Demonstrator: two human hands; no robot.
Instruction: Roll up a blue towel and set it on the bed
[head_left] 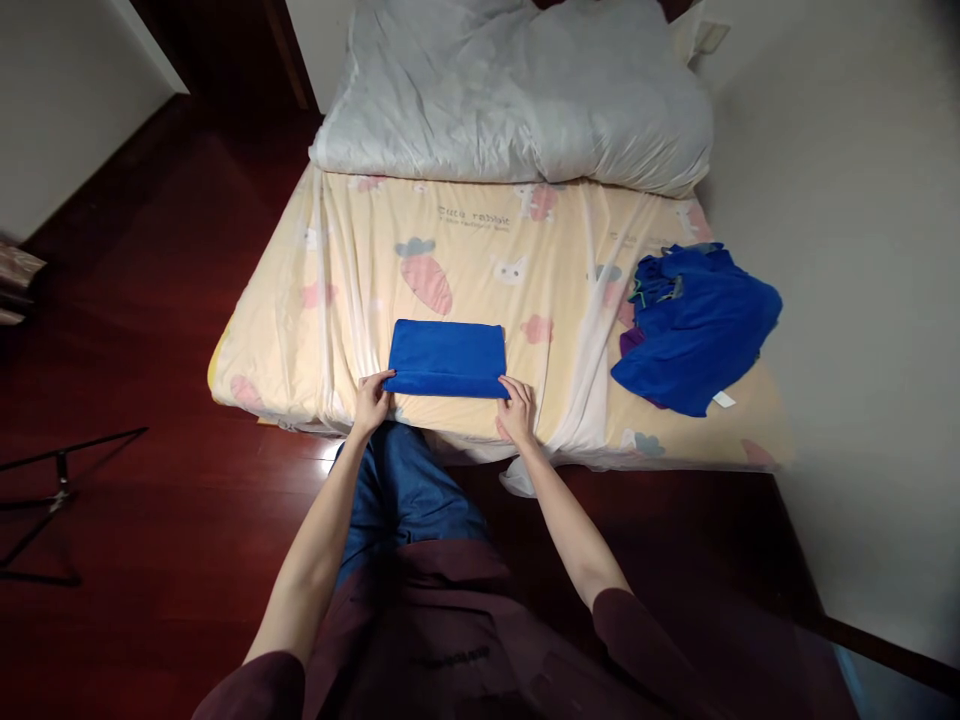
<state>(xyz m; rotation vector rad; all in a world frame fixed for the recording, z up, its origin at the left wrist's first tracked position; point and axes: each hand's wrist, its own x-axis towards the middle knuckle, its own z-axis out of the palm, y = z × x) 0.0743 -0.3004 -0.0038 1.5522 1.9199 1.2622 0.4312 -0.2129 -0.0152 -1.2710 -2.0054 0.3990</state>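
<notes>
A blue cloth (pixel 448 355), folded into a neat rectangle, lies near the front edge of the bed (pixel 480 250). My left hand (pixel 371 400) grips its near left corner. At the near right corner my right hand (pixel 516 408) pinches the folded edge. Both hands rest on the yellow cartoon-print sheet.
A crumpled pile of blue clothes (pixel 694 320) lies on the bed's right side. A white duvet (pixel 517 90) is bunched at the far end. A wall (pixel 862 300) runs along the right. Dark wooden floor surrounds the bed, with a black stand (pixel 60 490) at the left.
</notes>
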